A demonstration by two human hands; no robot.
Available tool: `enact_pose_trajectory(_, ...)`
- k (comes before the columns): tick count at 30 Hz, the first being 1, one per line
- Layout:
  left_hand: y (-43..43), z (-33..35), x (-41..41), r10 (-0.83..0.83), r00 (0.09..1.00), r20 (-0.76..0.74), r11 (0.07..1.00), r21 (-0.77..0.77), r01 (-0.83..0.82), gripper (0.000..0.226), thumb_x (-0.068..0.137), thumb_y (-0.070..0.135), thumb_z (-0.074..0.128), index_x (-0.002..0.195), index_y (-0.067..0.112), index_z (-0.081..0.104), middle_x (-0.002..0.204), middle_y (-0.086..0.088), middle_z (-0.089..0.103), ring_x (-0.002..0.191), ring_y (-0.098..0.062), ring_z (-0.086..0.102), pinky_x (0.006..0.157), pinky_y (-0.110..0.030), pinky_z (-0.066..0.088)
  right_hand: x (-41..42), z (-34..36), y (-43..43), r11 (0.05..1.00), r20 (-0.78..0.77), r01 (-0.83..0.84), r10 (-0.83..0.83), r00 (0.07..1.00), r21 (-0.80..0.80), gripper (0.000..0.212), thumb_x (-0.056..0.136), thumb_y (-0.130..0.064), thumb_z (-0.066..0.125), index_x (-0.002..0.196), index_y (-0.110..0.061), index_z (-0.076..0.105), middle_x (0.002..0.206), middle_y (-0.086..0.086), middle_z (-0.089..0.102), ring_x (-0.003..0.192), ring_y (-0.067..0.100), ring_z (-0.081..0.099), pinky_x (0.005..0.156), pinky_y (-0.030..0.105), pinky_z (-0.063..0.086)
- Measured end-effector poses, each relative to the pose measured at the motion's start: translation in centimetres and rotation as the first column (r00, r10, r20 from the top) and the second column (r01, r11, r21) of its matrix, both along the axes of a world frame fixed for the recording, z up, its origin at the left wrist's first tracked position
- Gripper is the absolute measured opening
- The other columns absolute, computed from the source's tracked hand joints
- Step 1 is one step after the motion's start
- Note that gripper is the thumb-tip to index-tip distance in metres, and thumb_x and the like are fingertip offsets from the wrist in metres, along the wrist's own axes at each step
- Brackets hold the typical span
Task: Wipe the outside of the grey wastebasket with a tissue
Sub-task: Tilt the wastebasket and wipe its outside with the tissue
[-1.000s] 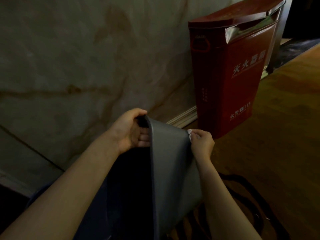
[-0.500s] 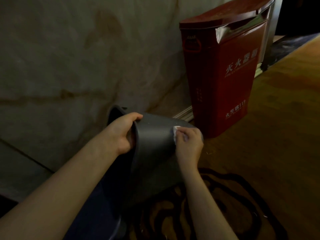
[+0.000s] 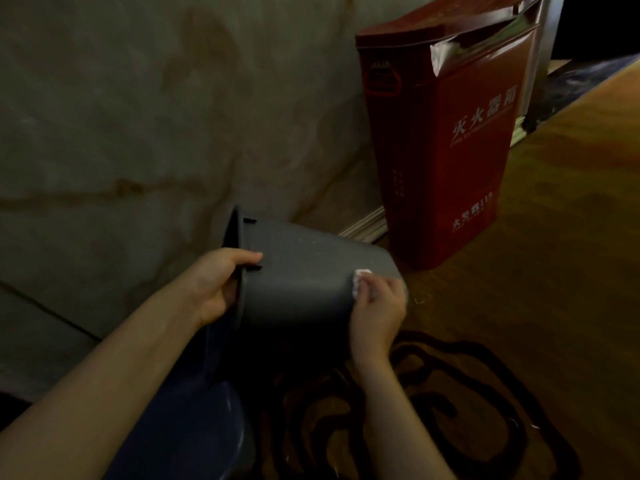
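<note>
Beyond both hands a marble wall (image 3: pixel 138 116) is seen, and a red box (image 3: pixel 446 150) stands on the carpet (image 3: pixel 554 271) past the right hand (image 3: pixel 379 306), near enough to crowd a long stroke. The bin (image 3: pixel 304 282) is tipped sideways between the hands, seemingly to expose its outside. Its rim is gripped by the closed left hand (image 3: pixel 218 282), while a tissue (image 3: pixel 360 280) is pinched and pressed near the base by the right.

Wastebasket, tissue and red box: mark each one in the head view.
grey wastebasket (image 3: pixel 304 282), head view, on its outer side wall.
tissue (image 3: pixel 360 277), head view, on the white wad showing above the right-hand fingers.
red box (image 3: pixel 460 161), head view, on its lettered front face.
</note>
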State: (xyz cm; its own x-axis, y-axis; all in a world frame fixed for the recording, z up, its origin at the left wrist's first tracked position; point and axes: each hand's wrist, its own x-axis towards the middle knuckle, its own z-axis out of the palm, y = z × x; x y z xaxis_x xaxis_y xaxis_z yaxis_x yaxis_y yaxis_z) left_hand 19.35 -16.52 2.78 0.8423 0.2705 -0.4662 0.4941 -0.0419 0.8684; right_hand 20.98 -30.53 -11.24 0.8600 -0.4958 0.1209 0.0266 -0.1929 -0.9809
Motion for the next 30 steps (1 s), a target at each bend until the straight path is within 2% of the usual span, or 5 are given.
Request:
enact_pose_trajectory(4, 0.7, -0.4, -0.8, -0.071, 0.997, -0.029, 0.996, 0.058, 0.073, 0.016, 0.085, 0.005, 0.050, 0.074, 0.010, 0.061, 0.053, 0.000, 0.070, 0.041, -0.008, 0.065, 0.037, -0.017, 0.050, 3.4, -2.4, -4.4, 0.999, -0.243, 0.023, -0.014, 0.970, 0.035, 0.014, 0.087, -0.013, 0.060, 0.098, -0.009, 0.068, 0.104, 0.003, 0.058, 0.093, 0.015, 0.055, 0.083, 0.029, 0.047)
enact_pose_trajectory(8, -0.3, -0.4, 0.1, 0.026, 0.996, 0.085, 0.999, -0.040, -0.022, 0.025, 0.093, 0.024, 0.046, 0.108, 0.009, 0.060, 0.088, -0.004, 0.072, 0.077, -0.018, 0.069, 0.058, -0.032, 0.054, 3.6, -2.2, -5.0, 1.000, -0.276, -0.020, 0.023, 0.961, 0.013, 0.015, 0.088, -0.012, 0.060, 0.099, -0.008, 0.069, 0.106, 0.005, 0.059, 0.089, 0.012, 0.052, 0.079, 0.026, 0.044)
enact_pose_trajectory(12, -0.8, -0.5, 0.7, 0.094, 0.987, 0.129, 0.995, -0.031, -0.091, 0.031, 0.095, 0.026, 0.041, 0.117, 0.008, 0.056, 0.091, -0.004, 0.066, 0.080, -0.017, 0.062, 0.059, -0.030, 0.049, 1.8, -0.2, -3.2, 0.997, -0.223, -0.057, 0.065, 0.973, 0.042, 0.011, 0.086, -0.014, 0.062, 0.094, -0.015, 0.068, 0.101, -0.003, 0.057, 0.092, 0.011, 0.056, 0.085, 0.030, 0.050)
enact_pose_trajectory(23, -0.5, -2.2, -1.6, 0.040, 0.989, 0.140, 0.988, -0.154, -0.019, 0.048, 0.094, 0.042, 0.036, 0.076, 0.006, 0.061, 0.050, -0.006, 0.070, 0.047, -0.012, 0.068, 0.042, -0.019, 0.052, -6.4, 7.7, 5.3, 0.926, 0.270, -0.378, 0.371, 0.889, -0.028, 0.012, 0.085, -0.014, 0.062, 0.093, -0.021, 0.069, 0.091, -0.012, 0.052, 0.084, -0.001, 0.049, 0.073, 0.008, 0.045)
enact_pose_trajectory(30, -0.1, -2.1, -2.5, -0.013, 0.990, 0.138, 0.989, -0.142, 0.033, 0.037, 0.095, 0.040, 0.035, 0.091, 0.019, 0.065, 0.074, 0.005, 0.078, 0.067, -0.008, 0.073, 0.053, -0.023, 0.055, -1.4, 3.2, 0.8, 0.986, 0.023, -0.160, 0.159, 0.987, 0.043, 0.011, 0.086, -0.008, 0.061, 0.090, -0.014, 0.069, 0.091, -0.007, 0.052, 0.086, 0.011, 0.054, 0.072, 0.016, 0.040)
